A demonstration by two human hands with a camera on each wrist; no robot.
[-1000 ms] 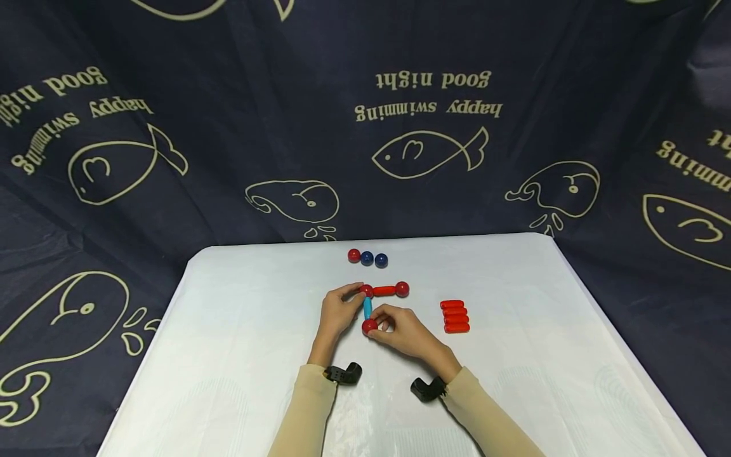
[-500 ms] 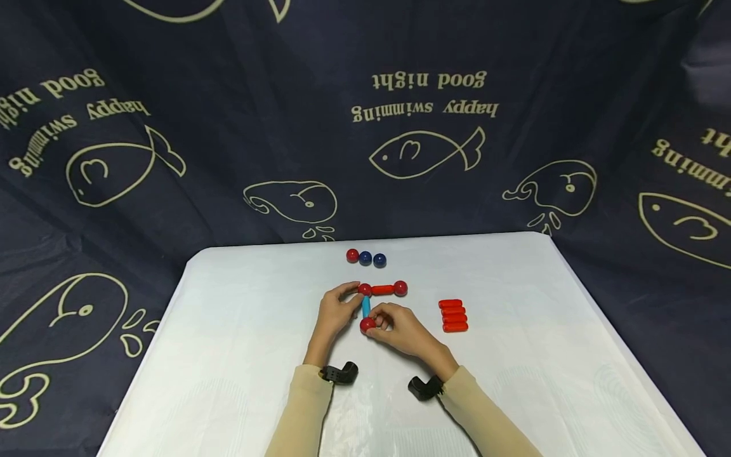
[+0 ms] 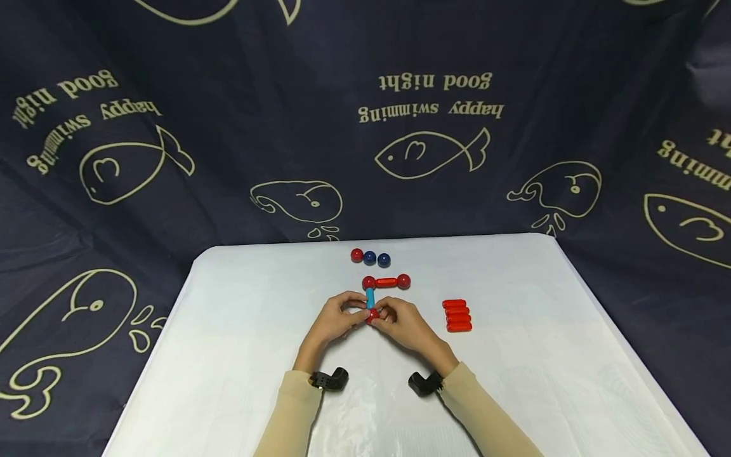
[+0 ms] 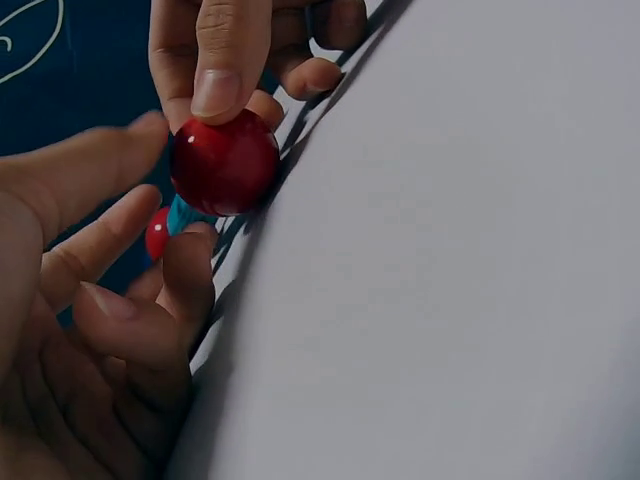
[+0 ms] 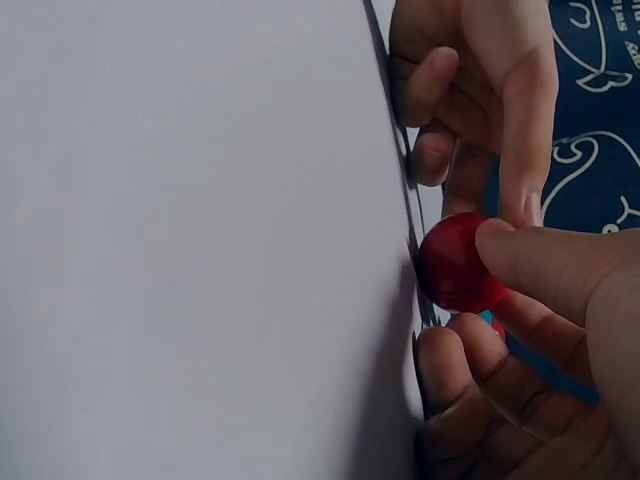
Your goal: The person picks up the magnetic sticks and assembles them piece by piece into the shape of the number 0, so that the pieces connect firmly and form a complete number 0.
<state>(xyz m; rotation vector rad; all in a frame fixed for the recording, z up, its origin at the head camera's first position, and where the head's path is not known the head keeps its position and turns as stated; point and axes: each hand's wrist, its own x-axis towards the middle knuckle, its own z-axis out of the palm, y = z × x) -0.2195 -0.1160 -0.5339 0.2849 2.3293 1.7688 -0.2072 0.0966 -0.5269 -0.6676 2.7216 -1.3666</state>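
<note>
A red ball (image 3: pixel 368 282), a red rod (image 3: pixel 386 282) and a second red ball (image 3: pixel 403 281) lie joined in a row on the white table (image 3: pixel 240 355). A light blue rod (image 3: pixel 370 297) runs from the left ball toward me and ends at a near red ball (image 3: pixel 373 314). Both hands meet at that near ball. My left hand (image 3: pixel 356 311) touches it with curled fingertips from the left. My right hand (image 3: pixel 384 314) pinches it from the right. The wrist views show the near ball (image 4: pixel 224 162) (image 5: pixel 455 262) held between the thumb and fingers, resting on the table.
One red ball (image 3: pixel 356 255) and two dark blue balls (image 3: pixel 376 259) sit in a row behind the joined pieces. A stack of several red rods (image 3: pixel 457 315) lies to the right. A dark cloth with fish drawings (image 3: pixel 428 152) hangs behind the table.
My left hand has let go of the corner red ball and come down to the near red ball beside my right hand. The joined pieces have shifted slightly away from me.
</note>
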